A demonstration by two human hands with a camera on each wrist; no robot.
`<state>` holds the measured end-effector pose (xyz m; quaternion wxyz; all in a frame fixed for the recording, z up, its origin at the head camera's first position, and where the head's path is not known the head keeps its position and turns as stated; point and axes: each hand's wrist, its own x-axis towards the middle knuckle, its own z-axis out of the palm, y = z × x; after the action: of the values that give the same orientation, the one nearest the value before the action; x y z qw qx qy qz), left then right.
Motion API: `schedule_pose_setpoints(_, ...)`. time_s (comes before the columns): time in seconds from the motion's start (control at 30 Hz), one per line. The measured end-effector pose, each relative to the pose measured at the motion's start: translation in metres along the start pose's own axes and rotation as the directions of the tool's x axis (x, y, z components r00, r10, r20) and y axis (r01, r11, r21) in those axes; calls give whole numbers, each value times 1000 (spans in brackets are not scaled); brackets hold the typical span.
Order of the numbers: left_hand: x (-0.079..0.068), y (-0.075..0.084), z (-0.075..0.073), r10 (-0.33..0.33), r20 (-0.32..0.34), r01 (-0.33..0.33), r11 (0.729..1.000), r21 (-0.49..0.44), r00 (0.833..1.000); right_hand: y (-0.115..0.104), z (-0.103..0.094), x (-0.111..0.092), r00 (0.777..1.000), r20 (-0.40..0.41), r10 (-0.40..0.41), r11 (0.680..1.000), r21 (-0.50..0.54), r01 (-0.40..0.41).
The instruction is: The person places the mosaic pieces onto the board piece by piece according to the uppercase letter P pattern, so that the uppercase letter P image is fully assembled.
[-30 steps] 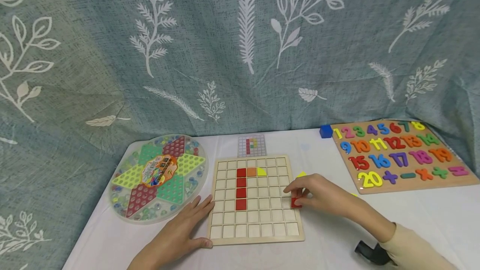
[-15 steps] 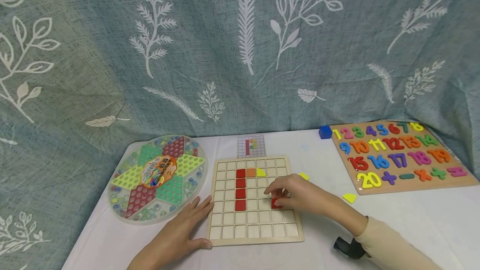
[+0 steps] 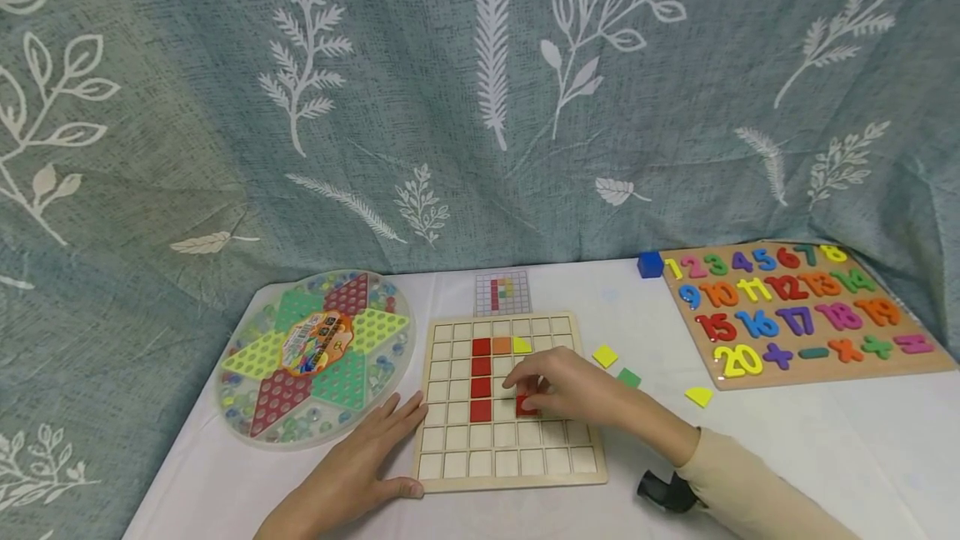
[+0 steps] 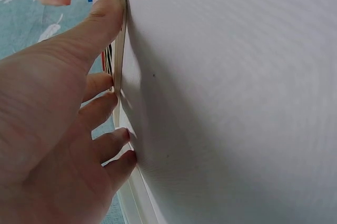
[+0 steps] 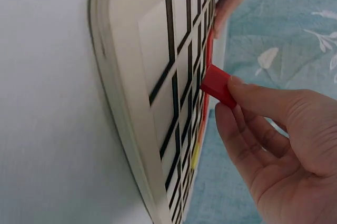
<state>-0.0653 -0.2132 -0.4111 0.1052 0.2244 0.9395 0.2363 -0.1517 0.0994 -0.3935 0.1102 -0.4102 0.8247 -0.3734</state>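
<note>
A wooden grid board lies on the white-covered table. In its grid sit a column of several red square tiles, an orange tile and a yellow quarter-round tile. My right hand pinches a red square tile between thumb and fingers, over the board just right of the red column. Along the board's left edge rests my left hand, fingertips and thumb touching the frame. The left wrist view shows that same hand against the board's side.
Behind the board lies a small pattern card. A yellow square, a green tile and a yellow quarter-round lie to its right. A round marble game is at left; a number board and blue cube at right.
My right hand has moved left with the red tile, from the board's right edge to over its middle, uncovering the green and yellow tiles on the table. My left hand stays in place.
</note>
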Motion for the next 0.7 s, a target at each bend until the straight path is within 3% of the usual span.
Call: schedule_pose_setpoints(0.7, -1, 1, -1, 8, -2, -8, 1000, 2, 1000, -21, 24, 23, 999, 39, 3, 1000, 1, -3)
